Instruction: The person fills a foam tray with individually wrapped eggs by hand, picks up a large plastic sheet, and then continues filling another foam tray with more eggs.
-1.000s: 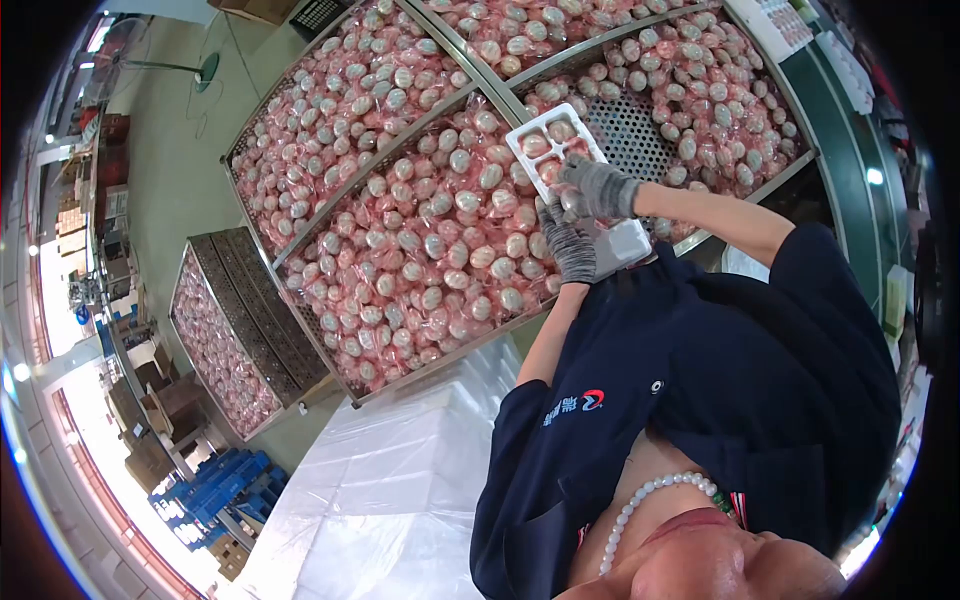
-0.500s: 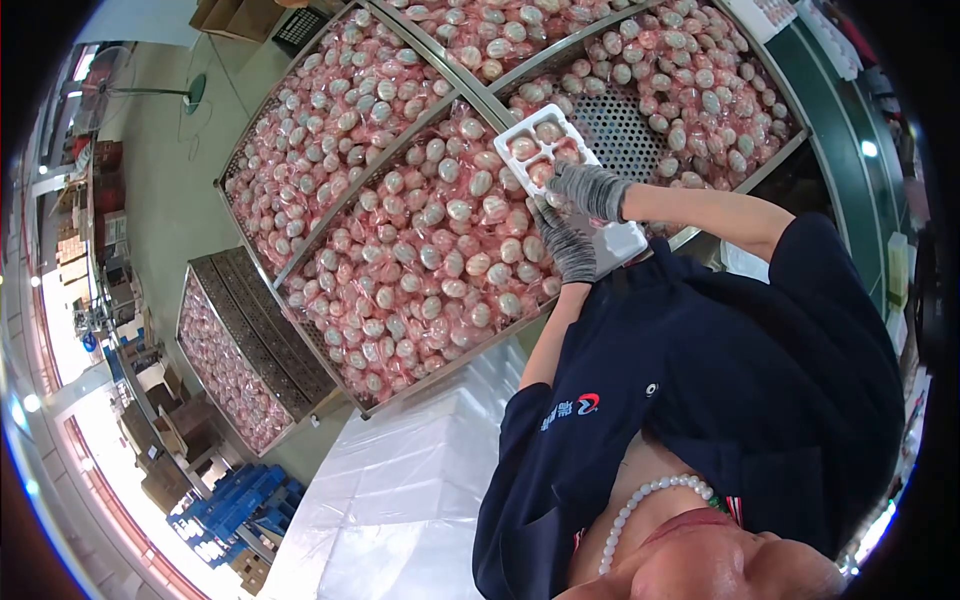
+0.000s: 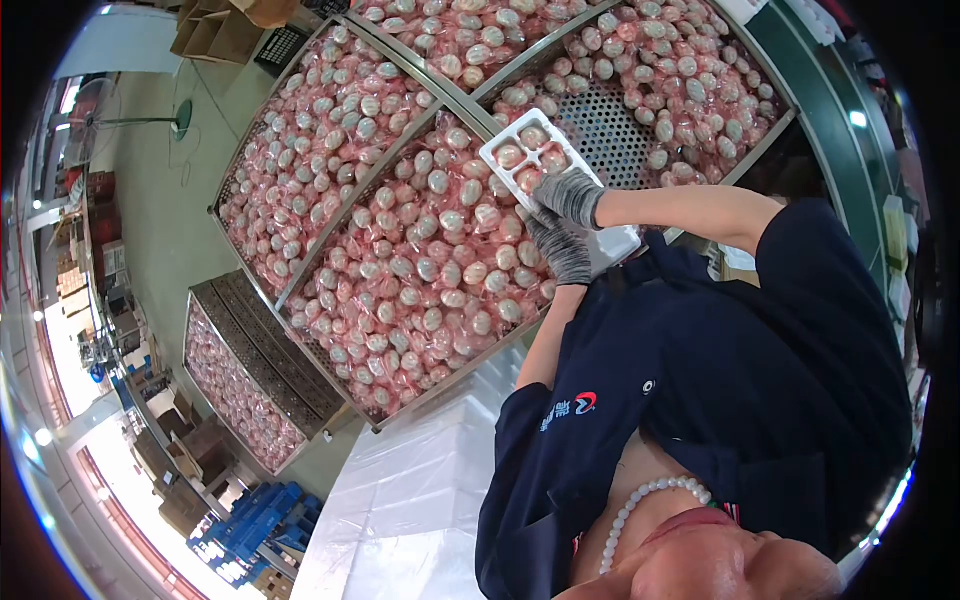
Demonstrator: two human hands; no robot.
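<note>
A white moulded egg tray (image 3: 489, 158) is tilted in front of my chest. Several plastic-wrapped eggs (image 3: 533, 137) fill the compartments at its far end. My left hand (image 3: 560, 247), in a grey striped knit glove, is closed at the tray's left edge, its fingertips close to the right hand. In a matching glove, my right hand (image 3: 571, 198) bends over the middle of the tray beside the filled compartments. Its fingers are curled, and whatever they hold is hidden beneath the glove. The near end of the tray shows past my wrists.
Metal bins of wrapped eggs (image 3: 430, 260) spread ahead and left, split by steel dividers (image 3: 455, 98). A perforated bin floor (image 3: 607, 135) shows beyond the tray. Below left are a smaller egg bin (image 3: 235, 385) and a plastic-covered surface (image 3: 410, 510). A fan (image 3: 98, 118) stands far left.
My right hand has shifted left and slightly down over the tray, fingers now nearer the filled compartments. The tray and bins appear slightly shifted left in view.
</note>
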